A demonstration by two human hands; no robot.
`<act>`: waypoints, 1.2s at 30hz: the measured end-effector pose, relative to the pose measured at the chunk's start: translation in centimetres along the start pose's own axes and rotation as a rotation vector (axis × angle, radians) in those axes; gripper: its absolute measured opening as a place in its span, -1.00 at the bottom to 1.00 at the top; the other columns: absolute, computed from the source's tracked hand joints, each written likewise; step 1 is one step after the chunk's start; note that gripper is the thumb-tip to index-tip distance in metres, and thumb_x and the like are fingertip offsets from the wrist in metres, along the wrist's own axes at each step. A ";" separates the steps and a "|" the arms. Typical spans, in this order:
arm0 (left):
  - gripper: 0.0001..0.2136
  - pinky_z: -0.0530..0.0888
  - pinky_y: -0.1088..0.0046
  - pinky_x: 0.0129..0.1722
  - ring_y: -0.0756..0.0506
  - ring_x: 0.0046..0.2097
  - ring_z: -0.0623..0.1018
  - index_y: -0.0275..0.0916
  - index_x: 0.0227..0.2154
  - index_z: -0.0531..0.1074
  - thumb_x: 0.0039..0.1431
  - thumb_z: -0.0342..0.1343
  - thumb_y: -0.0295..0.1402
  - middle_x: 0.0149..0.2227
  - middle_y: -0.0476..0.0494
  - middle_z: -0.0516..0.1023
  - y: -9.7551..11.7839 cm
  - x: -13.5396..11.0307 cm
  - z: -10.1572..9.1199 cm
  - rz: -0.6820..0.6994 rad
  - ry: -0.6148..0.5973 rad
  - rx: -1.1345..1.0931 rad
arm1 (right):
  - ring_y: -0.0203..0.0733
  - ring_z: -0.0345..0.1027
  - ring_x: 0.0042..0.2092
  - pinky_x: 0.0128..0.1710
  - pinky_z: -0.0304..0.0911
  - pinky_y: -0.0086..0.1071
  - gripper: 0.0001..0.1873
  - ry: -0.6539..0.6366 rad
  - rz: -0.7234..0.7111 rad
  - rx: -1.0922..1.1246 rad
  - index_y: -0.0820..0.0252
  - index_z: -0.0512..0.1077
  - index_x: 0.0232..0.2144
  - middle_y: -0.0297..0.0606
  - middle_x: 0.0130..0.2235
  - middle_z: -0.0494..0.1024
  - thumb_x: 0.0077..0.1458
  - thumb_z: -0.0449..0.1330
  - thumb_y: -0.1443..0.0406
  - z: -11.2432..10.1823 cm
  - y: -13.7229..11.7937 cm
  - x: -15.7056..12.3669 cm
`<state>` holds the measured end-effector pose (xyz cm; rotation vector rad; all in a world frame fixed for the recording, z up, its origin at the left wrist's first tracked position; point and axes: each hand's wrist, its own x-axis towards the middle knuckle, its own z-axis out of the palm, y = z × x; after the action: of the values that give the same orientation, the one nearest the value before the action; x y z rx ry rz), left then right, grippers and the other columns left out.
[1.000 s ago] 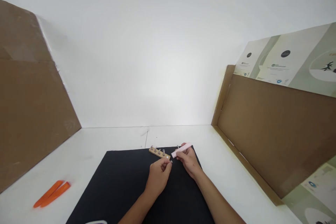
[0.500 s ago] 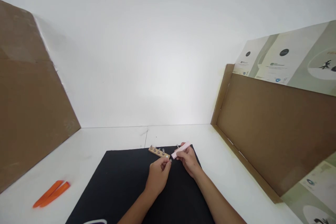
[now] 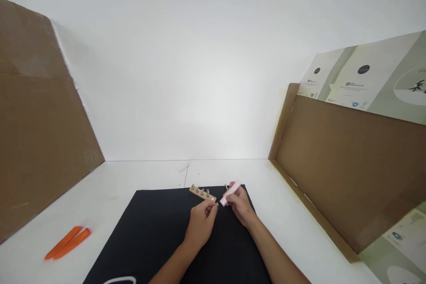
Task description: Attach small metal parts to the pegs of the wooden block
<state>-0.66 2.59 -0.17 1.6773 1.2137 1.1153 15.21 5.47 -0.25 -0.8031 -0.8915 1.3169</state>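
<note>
My left hand (image 3: pixel 200 223) is closed in a pinch at the near end of a wooden hook strip (image 3: pixel 201 192). Something small and pale shows at the fingertips, too small to name. The strip carries several metal hooks and a white round spot at its near end. Whether my fingers touch it, I cannot tell. Tilted in my right hand (image 3: pixel 241 206) is a pale pink strip (image 3: pixel 230 193), gripped between thumb and fingers. A thin metal piece (image 3: pixel 226 186) sticks out beside that hand's fingers. Both hands are over a black mat (image 3: pixel 156 226).
Two orange strips (image 3: pixel 68 243) lie on the white table at the left. A white curved thing (image 3: pixel 121 279) shows at the bottom edge. Cardboard panels stand at the left (image 3: pixel 43 124) and right (image 3: pixel 349 164), with a white wall (image 3: pixel 186 62) behind.
My right hand has turned the pink strip slightly steeper, and its lower end has moved a little right, away from my left fingertips. The left hand keeps its pinch. The whole view has shifted slightly.
</note>
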 end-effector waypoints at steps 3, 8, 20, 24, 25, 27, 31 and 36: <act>-0.73 0.31 0.53 -0.48 -0.02 -0.48 0.45 -0.26 -0.42 0.49 0.19 -0.03 -0.21 -0.49 -0.05 0.50 -0.2 0.0 0.0 0.005 -0.003 0.005 | -0.30 0.30 -0.49 -0.48 0.15 -0.44 -0.59 0.046 0.015 0.014 0.15 0.26 -0.31 -0.40 -0.46 0.54 -0.30 0.26 0.45 0.2 -0.1 0.1; -0.70 0.31 0.51 -0.45 -0.03 -0.47 0.46 -0.24 -0.42 0.48 0.23 -0.05 -0.19 -0.47 -0.06 0.52 -0.2 0.0 -0.1 0.009 -0.009 0.033 | -0.31 0.30 -0.49 -0.45 0.17 -0.43 -0.54 0.125 0.010 0.014 0.13 0.26 -0.29 -0.41 -0.45 0.54 -0.32 0.27 0.45 0.1 0.3 0.4; -0.70 0.33 0.48 -0.42 -0.04 -0.48 0.47 -0.22 -0.42 0.42 0.26 -0.12 -0.19 -0.46 -0.03 0.52 0.7 -0.1 -0.4 -0.003 -0.035 0.068 | -0.30 0.29 -0.49 -0.46 0.14 -0.44 -0.59 0.023 0.011 0.013 0.14 0.27 -0.32 -0.40 -0.47 0.54 -0.30 0.25 0.45 0.0 0.1 0.2; -0.70 0.34 0.47 -0.43 -0.05 -0.48 0.47 -0.22 -0.39 0.43 0.27 -0.13 -0.19 -0.45 -0.04 0.52 0.9 -0.1 -0.4 -0.013 -0.039 0.064 | -0.30 0.29 -0.47 -0.44 0.15 -0.45 -0.57 0.070 0.009 0.017 0.14 0.25 -0.31 -0.40 -0.47 0.55 -0.32 0.25 0.45 0.0 0.1 0.2; -0.70 0.34 0.47 -0.44 -0.05 -0.49 0.47 -0.22 -0.40 0.42 0.27 -0.13 -0.19 -0.45 -0.04 0.52 0.9 -0.1 -0.4 -0.013 -0.037 0.068 | -0.30 0.29 -0.47 -0.44 0.15 -0.45 -0.58 0.064 0.007 0.015 0.14 0.25 -0.31 -0.41 -0.48 0.54 -0.32 0.24 0.45 0.0 0.2 0.2; -0.70 0.34 0.47 -0.44 -0.05 -0.49 0.47 -0.22 -0.40 0.42 0.27 -0.14 -0.19 -0.45 -0.05 0.52 0.9 -0.1 -0.4 -0.012 -0.033 0.076 | -0.30 0.28 -0.48 -0.47 0.13 -0.46 -0.60 0.040 0.005 0.008 0.14 0.25 -0.32 -0.42 -0.49 0.53 -0.31 0.21 0.46 -0.1 0.2 0.2; -0.68 0.35 0.46 -0.43 -0.05 -0.49 0.47 -0.22 -0.37 0.42 0.29 -0.18 -0.19 -0.45 -0.06 0.52 0.7 -0.1 -0.5 -0.004 -0.041 0.074 | -0.31 0.24 -0.51 -0.51 0.08 -0.45 -0.62 -0.010 -0.001 -0.002 0.14 0.26 -0.34 -0.42 -0.50 0.52 -0.32 0.19 0.47 -0.2 0.1 0.2; -0.67 0.34 0.45 -0.42 -0.05 -0.49 0.45 -0.22 -0.38 0.41 0.30 -0.21 -0.21 -0.47 -0.06 0.50 0.2 0.0 -0.3 0.013 -0.044 0.077 | -0.31 0.27 -0.49 -0.47 0.11 -0.44 -0.62 0.013 0.007 -0.006 0.14 0.26 -0.34 -0.40 -0.48 0.53 -0.30 0.23 0.46 0.0 -0.1 0.2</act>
<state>-0.88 2.55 0.11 1.7606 1.2328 1.0460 15.23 5.65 -0.17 -0.8194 -0.8834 1.3143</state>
